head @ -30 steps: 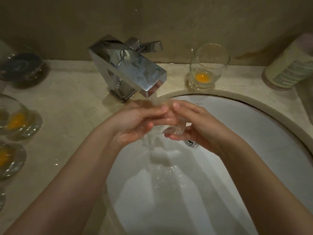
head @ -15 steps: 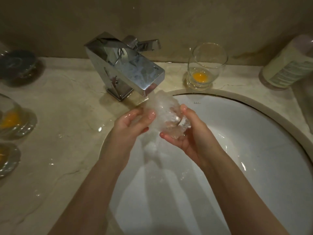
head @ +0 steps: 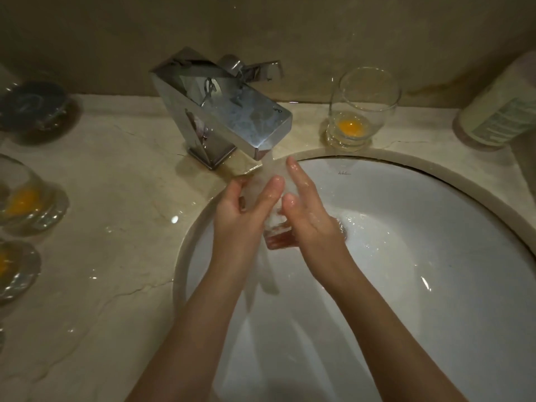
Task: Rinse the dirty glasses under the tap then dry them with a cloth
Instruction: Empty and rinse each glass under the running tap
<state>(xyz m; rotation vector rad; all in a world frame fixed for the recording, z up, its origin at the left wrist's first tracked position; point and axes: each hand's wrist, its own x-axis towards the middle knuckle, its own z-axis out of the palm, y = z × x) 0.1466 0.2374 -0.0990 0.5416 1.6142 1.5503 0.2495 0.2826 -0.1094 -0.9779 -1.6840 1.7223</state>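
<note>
A clear glass (head: 276, 237) is tilted under the running water of the chrome tap (head: 223, 111), over the white sink (head: 420, 245). My left hand (head: 242, 211) grips it, thumb on its left side and fingers across its front. On the glass's right side my right hand (head: 311, 219) presses with straight, wet fingers and its thumb on top. Most of the glass is hidden by the hands and the water. Another glass with orange residue (head: 358, 117) stands on the counter behind the sink.
Two more glasses with orange residue (head: 21, 195) (head: 10, 268) sit at the counter's left edge. A dark round jar (head: 32, 105) stands at the back left and a labelled bottle (head: 504, 111) at the back right. The marble counter (head: 116, 227) is wet.
The hands turned the glass under the stream. It was tilted up towards the spout half a second ago, and now sits lower between both hands, with my right fingers straightened along it.
</note>
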